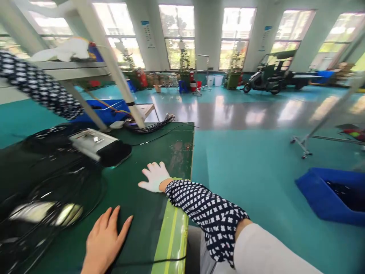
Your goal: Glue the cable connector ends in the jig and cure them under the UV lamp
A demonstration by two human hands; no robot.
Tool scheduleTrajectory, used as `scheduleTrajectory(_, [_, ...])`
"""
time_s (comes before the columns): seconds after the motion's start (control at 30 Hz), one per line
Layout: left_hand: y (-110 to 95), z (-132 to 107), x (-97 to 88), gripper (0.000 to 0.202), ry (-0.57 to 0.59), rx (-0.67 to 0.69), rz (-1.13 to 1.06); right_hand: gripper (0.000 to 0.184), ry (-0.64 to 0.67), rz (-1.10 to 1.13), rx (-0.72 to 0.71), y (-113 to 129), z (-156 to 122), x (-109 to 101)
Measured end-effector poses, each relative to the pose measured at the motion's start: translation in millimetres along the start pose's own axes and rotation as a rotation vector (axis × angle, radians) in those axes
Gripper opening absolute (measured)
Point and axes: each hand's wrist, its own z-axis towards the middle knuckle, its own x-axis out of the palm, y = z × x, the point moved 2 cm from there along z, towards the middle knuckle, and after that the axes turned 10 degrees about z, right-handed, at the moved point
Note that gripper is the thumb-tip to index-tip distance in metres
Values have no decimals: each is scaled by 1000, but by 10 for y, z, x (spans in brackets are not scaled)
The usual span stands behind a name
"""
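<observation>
My left hand (104, 238), bare, lies palm down on the dark green table top (134, 205) with its fingers apart, holding nothing. Farther forward, near the table's right edge, my right hand (155, 177) rests flat with spread fingers. It wears a white glove (156, 182) with the fingertips showing, and a navy sleeve (205, 205) with white figures covers the forearm. To the left of my hands, black cables (54, 179) lie in loops, with a pale, blurred bundle (47, 213) among them. Beyond sits a light grey metal box (92, 142) with a black part at its front.
A white post (114, 68) and shelf (71, 70) rise at the back left, beside another patterned sleeve (40, 83). A cable bundle (151, 125) lies by the post. Yellow-green tape (171, 236) lines the near edge. Right, a blue bin (327, 194) and wheeled rack (303, 142) stand on the floor.
</observation>
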Motion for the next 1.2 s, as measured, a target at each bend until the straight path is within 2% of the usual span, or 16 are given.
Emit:
scheduleTrajectory(0.23, [-104,-77,-194,65,129,-62,-63,65,7,20,4,-33,515,406])
scheduleTrajectory(0.4, [-106,-108,-233,64,148,-94,-59,63,2,-13,15,-73,727,580])
scheduleTrajectory(0.53, [-130,-111,-248,63,155,-99,-64,60,8,-38,11,-96,716,589])
scheduleTrajectory(0.7, [-173,-122,-268,61,173,-107,-74,60,56,-54,-41,-123,549,546])
scheduleTrajectory(0.8, [-136,-19,-317,59,197,-99,-82,58,54,-64,-73,-115,473,523])
scheduleTrajectory(0.93, [-50,290,-351,40,252,-93,-94,54,32,-70,-122,9,568,571])
scheduleTrajectory(1.0, [-42,411,-323,38,249,-137,-86,52,38,-61,-170,125,705,645])
scheduleTrajectory(1.1, [-69,464,-242,40,209,-221,-64,49,67,-33,-267,326,981,808])
scheduleTrajectory(1.2, [-76,436,-176,40,188,-246,-74,49,78,-10,-324,504,1267,998])
